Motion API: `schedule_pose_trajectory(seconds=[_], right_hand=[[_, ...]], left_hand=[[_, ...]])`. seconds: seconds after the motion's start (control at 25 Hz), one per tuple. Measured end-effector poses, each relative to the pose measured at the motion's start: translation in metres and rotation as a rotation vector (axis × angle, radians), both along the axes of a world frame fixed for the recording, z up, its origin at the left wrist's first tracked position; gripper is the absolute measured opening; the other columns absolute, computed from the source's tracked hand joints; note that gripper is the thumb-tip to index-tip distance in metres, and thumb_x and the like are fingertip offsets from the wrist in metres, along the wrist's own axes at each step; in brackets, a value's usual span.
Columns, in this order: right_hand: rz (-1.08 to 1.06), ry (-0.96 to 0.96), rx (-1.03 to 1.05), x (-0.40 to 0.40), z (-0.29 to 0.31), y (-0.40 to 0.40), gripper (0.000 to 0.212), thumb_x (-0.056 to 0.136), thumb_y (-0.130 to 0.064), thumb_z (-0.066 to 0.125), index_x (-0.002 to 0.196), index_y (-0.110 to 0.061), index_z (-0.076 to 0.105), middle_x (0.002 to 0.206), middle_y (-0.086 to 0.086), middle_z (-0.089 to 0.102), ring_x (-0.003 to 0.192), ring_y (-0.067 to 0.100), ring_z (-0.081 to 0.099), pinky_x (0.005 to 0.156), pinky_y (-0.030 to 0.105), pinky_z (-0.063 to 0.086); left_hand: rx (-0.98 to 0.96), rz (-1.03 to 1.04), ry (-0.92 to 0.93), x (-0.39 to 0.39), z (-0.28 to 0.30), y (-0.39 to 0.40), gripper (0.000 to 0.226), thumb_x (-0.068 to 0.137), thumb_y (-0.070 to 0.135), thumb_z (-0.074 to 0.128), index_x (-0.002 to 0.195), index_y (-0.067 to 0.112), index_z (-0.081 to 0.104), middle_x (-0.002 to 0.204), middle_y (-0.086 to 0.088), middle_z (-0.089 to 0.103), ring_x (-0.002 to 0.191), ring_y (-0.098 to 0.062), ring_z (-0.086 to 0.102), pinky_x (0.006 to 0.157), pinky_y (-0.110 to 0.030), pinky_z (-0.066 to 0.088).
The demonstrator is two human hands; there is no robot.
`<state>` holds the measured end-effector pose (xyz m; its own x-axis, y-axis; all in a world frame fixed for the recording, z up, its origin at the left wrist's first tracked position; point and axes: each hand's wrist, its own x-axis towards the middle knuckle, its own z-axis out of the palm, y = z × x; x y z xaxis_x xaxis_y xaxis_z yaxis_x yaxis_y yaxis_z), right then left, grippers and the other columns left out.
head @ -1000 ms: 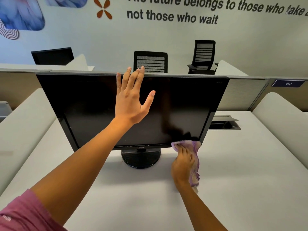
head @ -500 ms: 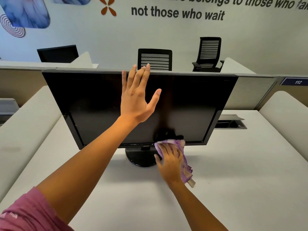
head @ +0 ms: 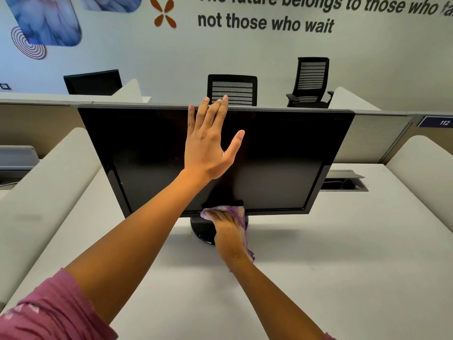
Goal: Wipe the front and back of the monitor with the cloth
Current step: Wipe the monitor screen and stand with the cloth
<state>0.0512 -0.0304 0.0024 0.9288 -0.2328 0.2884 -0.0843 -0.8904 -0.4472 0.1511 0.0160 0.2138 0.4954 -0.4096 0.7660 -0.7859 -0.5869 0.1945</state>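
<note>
Right hand: low in the centre of the frame, fingers closed over a purple cloth, pressing it against the bottom bezel of the monitor
Left hand: centre of the frame, open and flat, fingers spread, fingertips at the monitor's top edge, grasping nothing
Sleeve: pink, lower left corner of the frame, with small white lettering too blurred to read
Monitor: black, dark screen, filling the middle of the frame, tilted with its top edge toward the camera; faint marking in its upper right corner, not legible
Stand: round black base under the monitor, partly hidden by the right hand
Desk: white, carrying the monitor
Number plate: dark blue, right edge of the frame, reads "112"
Wall writing: top of the frame, "The future belongs to those who", cut off at the right, then "not those who wait"
Chairs: two black mesh-backed chairs beyond the partition, upper centre
</note>
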Motion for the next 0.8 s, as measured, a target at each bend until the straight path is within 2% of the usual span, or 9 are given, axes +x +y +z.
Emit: schedule_pose_trajectory(seconds=[0.08, 0.28, 0.4, 0.48, 0.56, 0.68, 0.72, 0.76, 0.8], right_hand=[[0.037, 0.069, 0.115, 0.000, 0.005, 0.001, 0.062, 0.090, -0.002, 0.061, 0.145, -0.028, 0.049, 0.148, -0.006, 0.048, 0.139, 0.016, 0.041, 0.118, 0.030, 0.026], [-0.185, -0.219, 0.297, -0.045, -0.010, -0.016, 0.060, 0.089, 0.003, 0.048, 0.137, -0.033, 0.054, 0.143, -0.012, 0.047, 0.138, 0.008, 0.038, 0.116, 0.021, 0.026], [-0.294, -0.375, 0.374, -0.053, -0.020, -0.026, 0.048, 0.096, -0.019, 0.035, 0.141, -0.018, 0.054, 0.145, -0.004, 0.050, 0.142, 0.013, 0.038, 0.122, 0.037, 0.025], [-0.246, -0.241, 0.288, -0.049, -0.017, -0.026, 0.055, 0.092, -0.015, 0.041, 0.146, -0.025, 0.045, 0.151, -0.002, 0.043, 0.145, 0.016, 0.031, 0.122, 0.042, 0.023], [-0.217, 0.111, 0.042, -0.031, -0.018, -0.031, 0.077, 0.089, -0.014, 0.057, 0.151, -0.042, 0.020, 0.158, -0.003, 0.029, 0.147, 0.017, 0.018, 0.124, 0.037, 0.011], [-0.285, 0.831, -0.509, 0.003, 0.015, -0.032, 0.130, 0.049, -0.068, 0.083, 0.144, -0.028, 0.004, 0.150, 0.002, 0.011, 0.141, 0.026, 0.013, 0.116, 0.034, 0.022], [-0.323, 0.843, -0.520, 0.001, 0.021, -0.023, 0.124, 0.046, -0.064, 0.086, 0.131, -0.023, 0.004, 0.140, 0.004, 0.016, 0.135, 0.024, 0.021, 0.113, 0.031, 0.028], [-0.325, 0.713, -0.494, -0.011, 0.021, -0.011, 0.108, 0.058, -0.050, 0.086, 0.125, -0.025, 0.005, 0.136, 0.004, 0.019, 0.133, 0.023, 0.027, 0.113, 0.028, 0.030], [-0.316, 0.533, -0.397, -0.016, 0.018, 0.000, 0.093, 0.076, -0.033, 0.078, 0.134, -0.020, 0.007, 0.140, 0.005, 0.020, 0.137, 0.022, 0.027, 0.116, 0.028, 0.026]], left_hand=[[0.019, 0.005, 0.009, 0.000, 0.001, 0.001, 0.074, 0.100, 0.059, 0.032, 0.159, 0.015, 0.026, 0.156, 0.000, 0.040, 0.153, -0.024, 0.020, 0.127, -0.046, 0.000], [0.047, -0.025, 0.045, 0.000, 0.008, 0.005, 0.075, 0.101, 0.059, 0.025, 0.160, 0.013, 0.020, 0.166, 0.001, 0.025, 0.156, -0.021, 0.007, 0.127, -0.042, -0.007], [0.012, 0.054, 0.008, 0.007, 0.011, 0.030, 0.075, 0.102, 0.056, 0.026, 0.161, 0.013, 0.013, 0.169, -0.001, 0.012, 0.157, -0.024, 0.000, 0.126, -0.045, -0.009], [-0.034, 0.153, -0.006, 0.018, 0.017, 0.054, 0.074, 0.103, 0.054, 0.029, 0.161, 0.012, 0.011, 0.170, -0.003, 0.009, 0.157, -0.027, 0.000, 0.125, -0.048, -0.009], [-0.056, 0.229, -0.015, 0.034, 0.024, 0.081, 0.073, 0.103, 0.052, 0.030, 0.161, 0.012, 0.011, 0.170, -0.005, 0.008, 0.156, -0.029, 0.000, 0.124, -0.050, -0.009], [-0.056, 0.321, -0.008, 0.054, 0.025, 0.121, 0.072, 0.103, 0.053, 0.028, 0.161, 0.013, 0.014, 0.169, -0.004, 0.010, 0.157, -0.027, 0.000, 0.123, -0.049, -0.010], [-0.050, 0.348, 0.008, 0.060, 0.022, 0.134, 0.071, 0.103, 0.053, 0.028, 0.161, 0.013, 0.016, 0.169, -0.003, 0.011, 0.157, -0.026, 0.000, 0.123, -0.049, -0.011], [-0.041, 0.366, 0.027, 0.064, 0.017, 0.145, 0.070, 0.103, 0.053, 0.027, 0.161, 0.013, 0.018, 0.169, -0.002, 0.012, 0.157, -0.024, -0.001, 0.123, -0.049, -0.011], [-0.031, 0.368, 0.041, 0.066, 0.013, 0.153, 0.069, 0.103, 0.052, 0.027, 0.160, 0.013, 0.020, 0.169, -0.001, 0.015, 0.157, -0.023, -0.001, 0.123, -0.049, -0.010]])
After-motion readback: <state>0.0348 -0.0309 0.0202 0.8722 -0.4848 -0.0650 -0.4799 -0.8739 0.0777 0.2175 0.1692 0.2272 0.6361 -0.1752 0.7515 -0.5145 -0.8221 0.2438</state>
